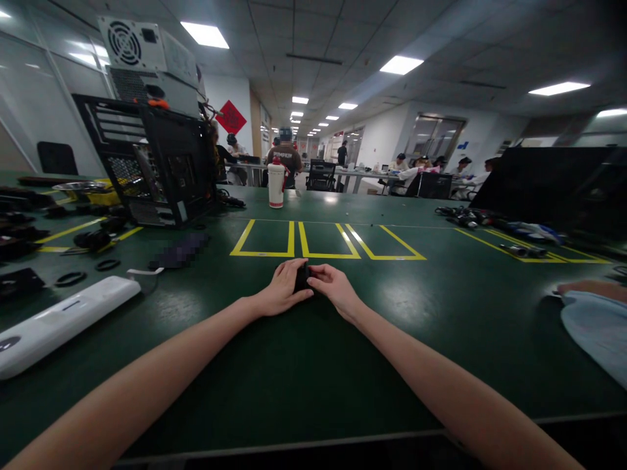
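Note:
Both of my hands meet around a small black object [302,277] at the middle of the green table [313,365]. My left hand [284,287] wraps it from the left, thumb near me and fingers over the far side. From the right, my right hand [336,287] pinches at its edge with thumb and fingertips. Most of the black object is hidden by my fingers, so its kind cannot be made out. Just beyond my hands, yellow tape outlines [330,255] mark the tabletop.
Left stand an open black computer case [166,163] with power supplies [147,49] on top, a white elongated device [63,320] and black rings [71,279]. A white cup [276,184] stands farther back. A co-worker's light blue sleeve [595,329] reaches in at right, near cables [460,215].

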Action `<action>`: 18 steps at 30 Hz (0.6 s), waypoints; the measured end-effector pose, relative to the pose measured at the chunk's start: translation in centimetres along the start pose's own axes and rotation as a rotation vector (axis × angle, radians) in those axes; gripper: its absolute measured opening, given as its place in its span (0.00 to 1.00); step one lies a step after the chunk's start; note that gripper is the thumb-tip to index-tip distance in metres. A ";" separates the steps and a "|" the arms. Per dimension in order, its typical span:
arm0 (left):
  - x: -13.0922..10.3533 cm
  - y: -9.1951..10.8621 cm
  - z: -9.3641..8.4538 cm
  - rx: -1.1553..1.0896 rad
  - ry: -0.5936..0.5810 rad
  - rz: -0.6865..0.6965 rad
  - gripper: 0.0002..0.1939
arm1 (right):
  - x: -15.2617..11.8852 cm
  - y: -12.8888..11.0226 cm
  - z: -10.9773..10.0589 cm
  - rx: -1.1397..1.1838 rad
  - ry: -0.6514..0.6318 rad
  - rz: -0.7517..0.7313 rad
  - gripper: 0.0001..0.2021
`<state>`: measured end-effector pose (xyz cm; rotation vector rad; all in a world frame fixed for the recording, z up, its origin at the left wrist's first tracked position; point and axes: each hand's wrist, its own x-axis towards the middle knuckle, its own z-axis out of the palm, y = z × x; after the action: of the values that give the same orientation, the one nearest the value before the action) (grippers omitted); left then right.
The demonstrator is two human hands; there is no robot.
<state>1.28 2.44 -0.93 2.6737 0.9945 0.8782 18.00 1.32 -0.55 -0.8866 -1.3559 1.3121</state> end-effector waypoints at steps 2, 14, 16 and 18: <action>-0.2 -0.1 0.2 0.005 0.009 -0.004 0.31 | -0.1 0.3 0.1 0.004 -0.007 -0.034 0.16; -0.4 -0.3 0.4 0.035 0.034 0.011 0.33 | -0.3 0.2 -0.3 0.027 -0.119 -0.011 0.20; -0.4 -0.2 0.3 0.039 0.028 0.010 0.33 | -0.5 0.0 -0.1 0.009 -0.084 0.020 0.17; -0.5 -0.2 0.3 0.043 0.028 0.012 0.33 | -0.5 0.1 0.1 -0.011 -0.037 0.035 0.15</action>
<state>1.08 2.27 -1.44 2.7128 1.0161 0.9099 17.96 0.80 -0.70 -0.9013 -1.3830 1.3548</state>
